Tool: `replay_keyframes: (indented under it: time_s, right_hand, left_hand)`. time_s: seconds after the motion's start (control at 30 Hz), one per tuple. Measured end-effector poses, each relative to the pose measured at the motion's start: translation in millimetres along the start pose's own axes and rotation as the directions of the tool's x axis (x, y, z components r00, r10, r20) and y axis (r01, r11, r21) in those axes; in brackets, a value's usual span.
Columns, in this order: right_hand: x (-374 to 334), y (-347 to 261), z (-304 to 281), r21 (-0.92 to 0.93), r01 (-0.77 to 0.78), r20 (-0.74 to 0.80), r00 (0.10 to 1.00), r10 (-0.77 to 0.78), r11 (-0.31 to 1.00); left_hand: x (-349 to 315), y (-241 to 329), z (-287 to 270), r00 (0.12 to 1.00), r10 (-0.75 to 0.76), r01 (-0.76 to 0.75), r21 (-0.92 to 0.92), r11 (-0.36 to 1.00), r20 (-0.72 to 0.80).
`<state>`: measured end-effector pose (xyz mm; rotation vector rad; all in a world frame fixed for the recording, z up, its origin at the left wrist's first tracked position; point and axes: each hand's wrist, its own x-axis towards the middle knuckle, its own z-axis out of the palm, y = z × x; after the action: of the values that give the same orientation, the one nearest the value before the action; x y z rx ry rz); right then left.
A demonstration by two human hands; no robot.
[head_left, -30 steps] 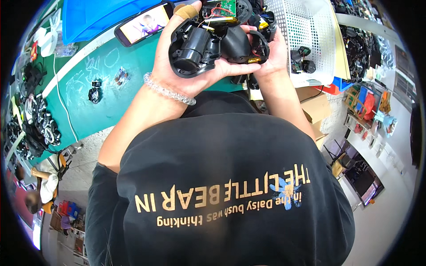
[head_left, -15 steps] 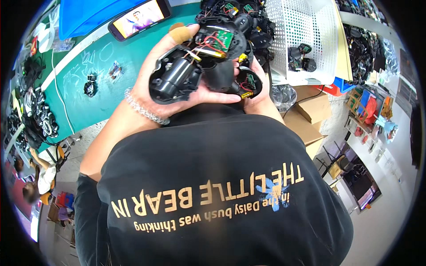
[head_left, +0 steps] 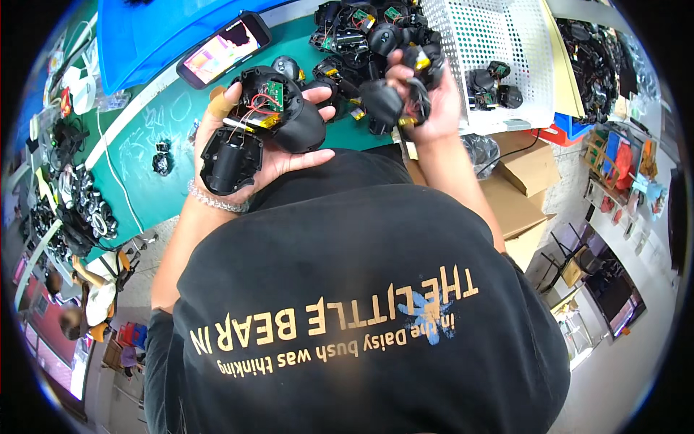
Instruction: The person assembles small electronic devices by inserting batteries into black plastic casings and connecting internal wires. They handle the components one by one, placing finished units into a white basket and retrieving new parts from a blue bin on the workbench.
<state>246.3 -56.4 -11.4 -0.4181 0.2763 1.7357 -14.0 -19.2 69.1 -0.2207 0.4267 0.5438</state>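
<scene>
My left hand (head_left: 276, 166) cradles an opened black plastic device housing (head_left: 300, 130), its thumb along the left side and its other fingers behind and below. A green circuit board (head_left: 275, 94) shows inside it, with red wires and a yellow-wrapped part. Wires join it to a black half shell (head_left: 230, 165) holding a smooth black cylinder, which rests on the palm near the wrist. My right hand (head_left: 441, 116), raised at the right, is closed around one or more similar black housing parts (head_left: 381, 103) with wires and yellow bits; the exact number is hidden and slightly blurred.
A heap of black housings (head_left: 350, 36) lies on the green table (head_left: 137, 199) beyond my hands. A white perforated basket (head_left: 531, 65) stands right of it, with several housings inside. A phone (head_left: 224, 50) leans by a blue bin (head_left: 144, 43). Cardboard boxes (head_left: 531, 173) sit at lower right.
My hands have moved apart: the left has gone left and down with its opened housing. The right has risen to the right, carrying the other parts away from it.
</scene>
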Motion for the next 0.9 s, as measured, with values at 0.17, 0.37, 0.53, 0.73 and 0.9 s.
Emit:
replay_keyframes:
  time_s: [0.17,0.37,0.53,0.73,0.9]
  right_hand:
    - [6.1,-3.7,65.5,-0.789,0.504,0.194,0.746,-0.637,0.351]
    - [-22.9,28.5,100.9,-0.55,0.767,0.732,0.633,0.251,-0.33]
    - [-39.4,-25.0,101.1,-0.5,0.746,0.74,0.632,0.231,-0.44]
    - [-35.5,-205.1,21.3,-0.702,0.07,0.512,0.741,-0.435,-0.709]
    - [-10.0,-267.9,-56.1,-0.278,-0.257,-0.051,0.966,-0.253,-0.925]
  left_hand:
    - [15.4,1.4,-10.5,0.999,0.033,-0.033,0.066,0.997,-0.005]
    - [56.4,-28.9,-35.8,0.995,0.068,-0.039,0.355,0.934,-0.07]
    - [79.9,-52.4,-18.7,0.996,0.073,-0.052,0.317,0.947,-0.053]
    - [117.7,-52.3,27.3,0.892,-0.24,0.006,0.522,0.853,0.382]
    - [106.8,-53.8,21.4,0.944,-0.193,0.016,0.549,0.836,0.266]
